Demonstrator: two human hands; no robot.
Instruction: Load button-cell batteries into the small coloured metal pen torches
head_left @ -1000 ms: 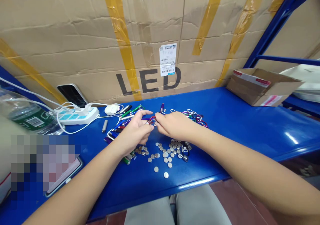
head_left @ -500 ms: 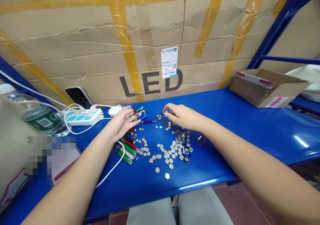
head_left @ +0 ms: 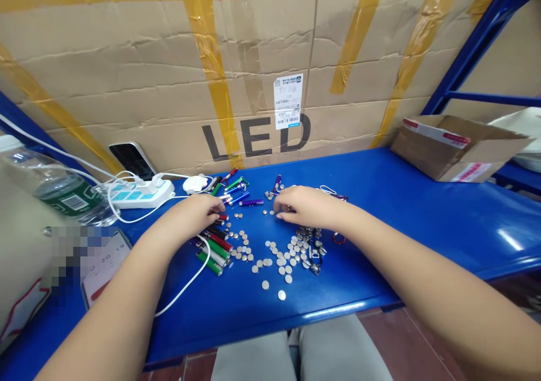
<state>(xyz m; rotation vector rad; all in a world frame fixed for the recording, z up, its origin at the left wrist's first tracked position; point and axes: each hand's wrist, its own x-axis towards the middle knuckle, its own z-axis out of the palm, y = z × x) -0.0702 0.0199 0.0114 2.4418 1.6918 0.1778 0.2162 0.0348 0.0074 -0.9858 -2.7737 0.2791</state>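
Observation:
My left hand (head_left: 196, 215) is over the left-hand pile of small metal penlights, its fingers curled down by a red penlight (head_left: 222, 218); its fingertips are partly hidden. Below it lie more tubes, among them a green penlight (head_left: 210, 264). My right hand (head_left: 306, 205) hovers low over the scattered button cells (head_left: 282, 261), thumb and bent fingers a little apart, and nothing shows between them. A purple penlight (head_left: 278, 182) lies just behind its fingers. Another purple penlight (head_left: 251, 203) rests between the hands, near a blue penlight (head_left: 240, 198). Metal clips (head_left: 315, 251) are bunched below my right wrist.
A white power strip (head_left: 143, 194) with cables stands at left, beside a water bottle (head_left: 71, 192) and a phone (head_left: 132, 160). An open cardboard box (head_left: 456, 147) sits at right on the blue table (head_left: 380, 178). A large carton (head_left: 262, 43) rises behind.
My left hand has turned palm down and moved back to the tubes; a red penlight now lies in the rear group. My right hand has drawn slightly nearer, leaving the purple penlight on the table.

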